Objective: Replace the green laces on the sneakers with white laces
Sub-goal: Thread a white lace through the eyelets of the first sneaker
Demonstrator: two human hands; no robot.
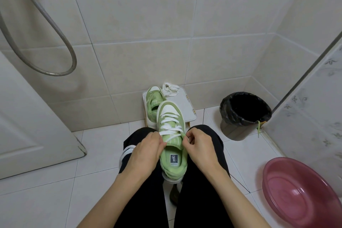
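The person sat with a green sneaker (173, 161) propped between the knees of black trousers (203, 181), toe pointing away and heel toward the body. A white lace (169, 128) crossed its eyelets in several rows up to the top pair. The left hand (146, 149) was at the shoe's left edge, fingers curled and pinching the lace where it left the uppermost eyelet. The right hand (199, 147) was at the right edge, thumb and fingers likewise nipped on the lace's other end. The hands were apart, with the tongue between them. Beyond the knees the second sneaker (152, 104) lay on a white stool (186, 105) against the tiled wall, with a spare white lace (171, 89) heaped loosely on the stool just beside its toe. To the right stood a black-lined bin (244, 116) with a green lace (258, 127) dangling over its rim, and nearer, a pink basin (303, 192) rested on the floor. A shower hose (55, 46) looped at the left.
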